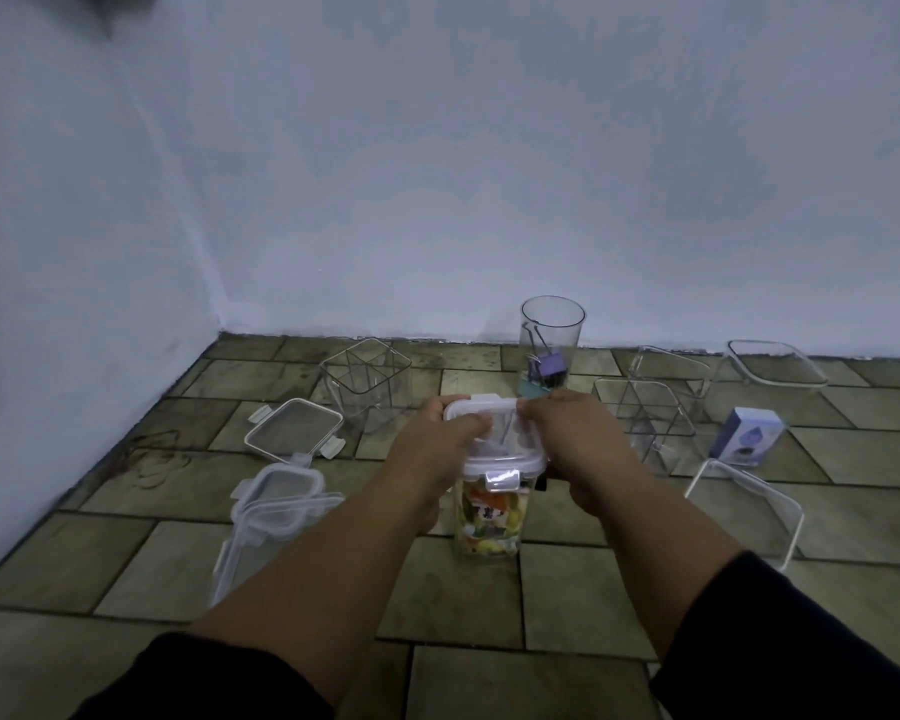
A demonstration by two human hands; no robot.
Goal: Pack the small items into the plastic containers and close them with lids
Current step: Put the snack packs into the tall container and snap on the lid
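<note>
Head view, sole view on file. The jar [489, 517] stands on the tiled floor [567, 589], low centre; its long axis is upright; it is packed with coloured small items. The lid [497, 444] sits on its mouth.

The left hand [437, 439] grips the lid's 10 o'clock corner, fingers curled over the edge, thumb on top; the right hand [572, 433] grips the 2 o'clock corner likewise. Both are equally near.

The near latch [502, 479], at 6 o'clock on the lid, appears folded down. The far latch [484, 398], at 12 o'clock, juts out between the two sets of fingertips and is judged not yet snapped. The side latches are hidden by the hands; their state cannot be told.

Judgement: the coming move turns on the far latch, which lies directly beyond the fingers of both hands and needs a downward press.

From the jar, a cup [553, 330] holding clips [549, 368] stands at 1 o'clock, unlidded; a spare lid [293, 427] lies at 10 o'clock; a blue box [746, 436] rests at 2 o'clock, well apart.
</note>
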